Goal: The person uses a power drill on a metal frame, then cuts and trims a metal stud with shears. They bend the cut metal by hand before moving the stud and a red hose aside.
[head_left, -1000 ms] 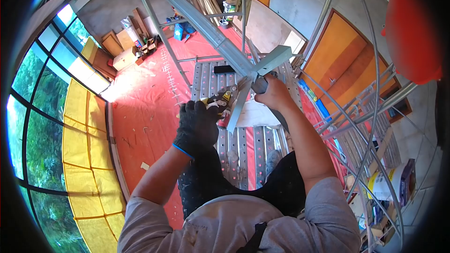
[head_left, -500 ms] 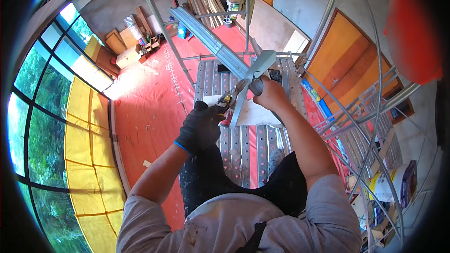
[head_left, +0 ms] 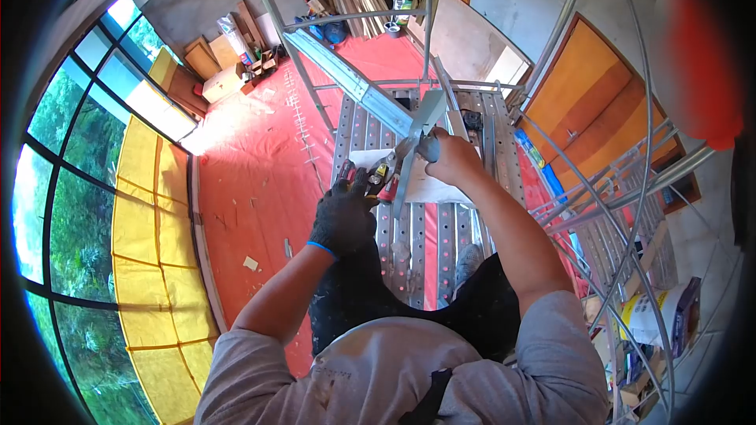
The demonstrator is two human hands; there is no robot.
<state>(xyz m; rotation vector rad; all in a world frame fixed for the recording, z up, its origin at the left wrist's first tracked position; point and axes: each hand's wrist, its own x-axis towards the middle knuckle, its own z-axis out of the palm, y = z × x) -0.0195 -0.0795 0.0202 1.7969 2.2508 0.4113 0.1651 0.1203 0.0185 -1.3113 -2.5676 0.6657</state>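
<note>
My left hand [head_left: 344,216], in a dark glove with a blue cuff, is closed on a pair of tin snips [head_left: 379,172] with red handles. Those handles stand spread apart, and the jaws meet the near end of a long galvanized metal channel [head_left: 366,93]. At that end a bent metal flap [head_left: 427,112] sticks up, and a narrow strip [head_left: 404,177] points down toward me. My right hand [head_left: 453,159] grips the channel's end just right of the jaws; its fingertips are partly hidden. Beneath both hands lies a white sheet [head_left: 441,191] on the perforated metal platform [head_left: 402,256].
Scaffold tubes [head_left: 272,16] frame the platform, with cross braces [head_left: 598,205] at right. Red sheeting [head_left: 244,228] covers the floor. Planks [head_left: 358,0] lean on the far wall. A blurred red object [head_left: 701,63] hangs close at upper right. A bucket [head_left: 657,311] sits lower right.
The snips' handles have opened wider, and my left hand has shifted slightly down. My right hand keeps its hold on the channel. The whole view has shifted a little.
</note>
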